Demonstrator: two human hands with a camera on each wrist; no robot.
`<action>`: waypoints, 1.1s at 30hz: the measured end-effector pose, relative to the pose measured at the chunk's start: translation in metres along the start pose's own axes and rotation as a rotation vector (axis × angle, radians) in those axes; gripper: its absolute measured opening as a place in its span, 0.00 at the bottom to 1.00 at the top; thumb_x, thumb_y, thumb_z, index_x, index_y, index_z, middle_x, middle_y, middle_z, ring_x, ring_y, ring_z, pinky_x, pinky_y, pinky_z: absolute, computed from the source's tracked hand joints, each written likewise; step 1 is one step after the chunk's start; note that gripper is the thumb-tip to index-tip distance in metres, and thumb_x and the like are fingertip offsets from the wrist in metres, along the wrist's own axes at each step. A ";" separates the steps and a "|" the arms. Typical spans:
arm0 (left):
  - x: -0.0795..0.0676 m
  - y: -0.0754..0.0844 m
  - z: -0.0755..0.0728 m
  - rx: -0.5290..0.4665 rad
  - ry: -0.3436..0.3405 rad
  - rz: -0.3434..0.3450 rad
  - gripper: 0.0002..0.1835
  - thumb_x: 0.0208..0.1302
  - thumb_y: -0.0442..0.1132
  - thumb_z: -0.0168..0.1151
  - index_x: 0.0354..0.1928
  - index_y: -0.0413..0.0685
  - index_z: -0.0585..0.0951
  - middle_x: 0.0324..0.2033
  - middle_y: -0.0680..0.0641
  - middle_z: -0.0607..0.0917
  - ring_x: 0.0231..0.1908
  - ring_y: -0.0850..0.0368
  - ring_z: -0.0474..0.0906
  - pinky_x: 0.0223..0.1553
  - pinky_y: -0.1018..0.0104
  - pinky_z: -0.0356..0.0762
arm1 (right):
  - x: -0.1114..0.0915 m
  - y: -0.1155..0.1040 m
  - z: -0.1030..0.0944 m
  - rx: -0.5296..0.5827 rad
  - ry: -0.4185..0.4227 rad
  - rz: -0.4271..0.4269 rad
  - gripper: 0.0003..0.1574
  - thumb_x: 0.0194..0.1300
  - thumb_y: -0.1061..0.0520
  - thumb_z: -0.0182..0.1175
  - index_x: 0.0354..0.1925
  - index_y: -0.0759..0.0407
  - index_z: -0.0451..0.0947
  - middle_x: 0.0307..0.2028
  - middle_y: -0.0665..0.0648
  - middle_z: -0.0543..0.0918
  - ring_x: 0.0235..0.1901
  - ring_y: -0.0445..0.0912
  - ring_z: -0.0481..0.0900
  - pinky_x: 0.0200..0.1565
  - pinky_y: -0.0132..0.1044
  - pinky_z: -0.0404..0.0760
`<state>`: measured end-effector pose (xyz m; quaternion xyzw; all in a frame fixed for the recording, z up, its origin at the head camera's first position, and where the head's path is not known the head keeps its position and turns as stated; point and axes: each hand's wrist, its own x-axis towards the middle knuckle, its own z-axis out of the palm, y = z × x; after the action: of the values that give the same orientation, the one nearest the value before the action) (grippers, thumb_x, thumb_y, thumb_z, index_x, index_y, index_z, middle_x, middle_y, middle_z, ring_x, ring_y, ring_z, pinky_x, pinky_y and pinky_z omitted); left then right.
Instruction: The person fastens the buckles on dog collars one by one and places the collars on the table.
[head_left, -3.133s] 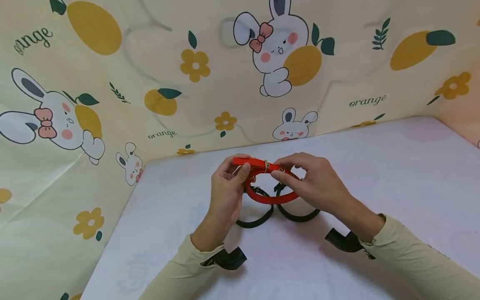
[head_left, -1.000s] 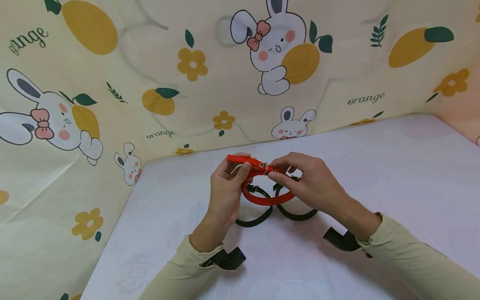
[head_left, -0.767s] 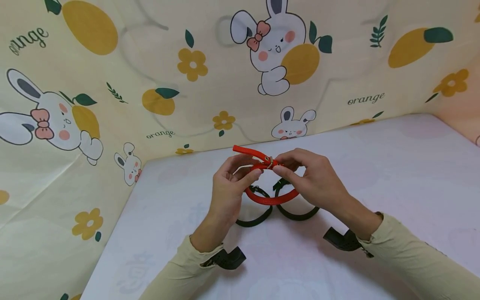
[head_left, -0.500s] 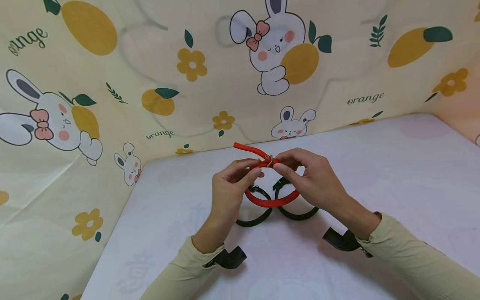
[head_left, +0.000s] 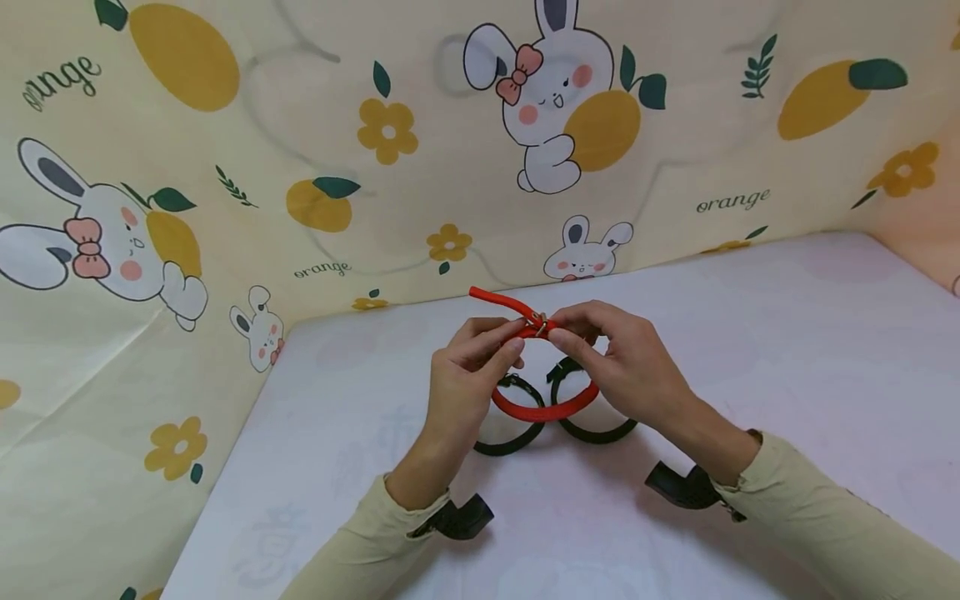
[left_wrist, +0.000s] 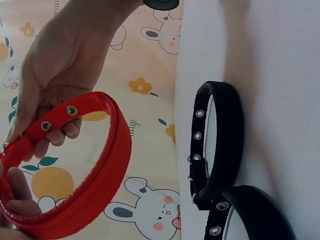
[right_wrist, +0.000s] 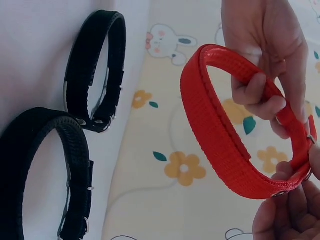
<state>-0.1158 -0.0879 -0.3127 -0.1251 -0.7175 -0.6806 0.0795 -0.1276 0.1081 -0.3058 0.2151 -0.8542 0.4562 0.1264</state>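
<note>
A red collar (head_left: 547, 412) with metal eyelets is held above the table, looped through its metal buckle (head_left: 541, 324). Its tail end (head_left: 495, 297) points free to the upper left. My left hand (head_left: 471, 377) pinches the band just left of the buckle, thumb nearest me. On the buckle's right, my right hand (head_left: 630, 360) grips the band between thumb and fingers. Two eyelets show beside the right fingers in the left wrist view. Behind and below lie two black collars, the left one (head_left: 508, 448) and the right one (head_left: 600, 436), both buckled into loops.
The white tabletop (head_left: 787, 350) spreads around the collars. A cream cloth (head_left: 420, 200) printed with rabbits and oranges stands behind it and to the left. Black wrist pieces (head_left: 463, 517) hang below both cuffs.
Earlier my left hand held the red collar's tail end. It has let go of that end, which now sticks up free, and has shifted to the band by the buckle. The black collars stayed put.
</note>
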 end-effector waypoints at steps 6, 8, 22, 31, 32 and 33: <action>-0.001 -0.002 0.001 0.058 0.014 -0.007 0.14 0.67 0.37 0.64 0.54 0.49 0.86 0.49 0.48 0.81 0.37 0.55 0.79 0.42 0.62 0.81 | -0.002 0.001 0.003 -0.001 0.017 -0.013 0.13 0.72 0.53 0.60 0.52 0.55 0.80 0.37 0.49 0.86 0.35 0.42 0.77 0.36 0.36 0.74; -0.001 -0.002 0.002 0.068 0.016 -0.006 0.14 0.67 0.37 0.65 0.54 0.50 0.86 0.49 0.49 0.81 0.39 0.54 0.79 0.41 0.64 0.81 | -0.003 0.001 0.005 0.002 0.014 -0.010 0.13 0.72 0.53 0.60 0.52 0.55 0.79 0.37 0.49 0.86 0.35 0.42 0.77 0.36 0.35 0.73; -0.002 -0.004 0.004 0.076 -0.003 0.055 0.13 0.66 0.34 0.65 0.52 0.45 0.86 0.48 0.47 0.81 0.48 0.54 0.77 0.42 0.68 0.81 | -0.003 0.001 0.000 -0.049 0.016 -0.028 0.14 0.68 0.51 0.65 0.50 0.52 0.82 0.33 0.48 0.87 0.36 0.42 0.77 0.32 0.36 0.74; -0.002 -0.004 0.002 0.127 0.010 0.164 0.14 0.66 0.32 0.64 0.52 0.41 0.85 0.46 0.43 0.81 0.50 0.51 0.77 0.44 0.70 0.82 | -0.003 0.001 0.008 -0.021 0.047 -0.087 0.15 0.68 0.56 0.64 0.52 0.58 0.78 0.37 0.50 0.85 0.36 0.41 0.78 0.37 0.36 0.74; -0.002 -0.004 0.003 0.124 0.010 0.166 0.14 0.65 0.32 0.64 0.52 0.40 0.85 0.46 0.43 0.80 0.50 0.50 0.77 0.44 0.70 0.82 | -0.003 0.001 0.009 -0.019 0.046 -0.087 0.15 0.68 0.57 0.63 0.52 0.58 0.77 0.37 0.50 0.85 0.36 0.41 0.78 0.37 0.36 0.75; -0.003 -0.003 0.003 0.121 0.011 0.168 0.14 0.65 0.31 0.64 0.52 0.40 0.85 0.46 0.42 0.80 0.49 0.50 0.77 0.43 0.71 0.82 | -0.004 0.001 0.009 -0.020 0.046 -0.086 0.15 0.69 0.57 0.63 0.52 0.58 0.77 0.37 0.50 0.85 0.36 0.41 0.78 0.37 0.36 0.75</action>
<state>-0.1141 -0.0850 -0.3169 -0.1761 -0.7439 -0.6275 0.1475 -0.1254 0.1020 -0.3134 0.2398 -0.8455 0.4467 0.1675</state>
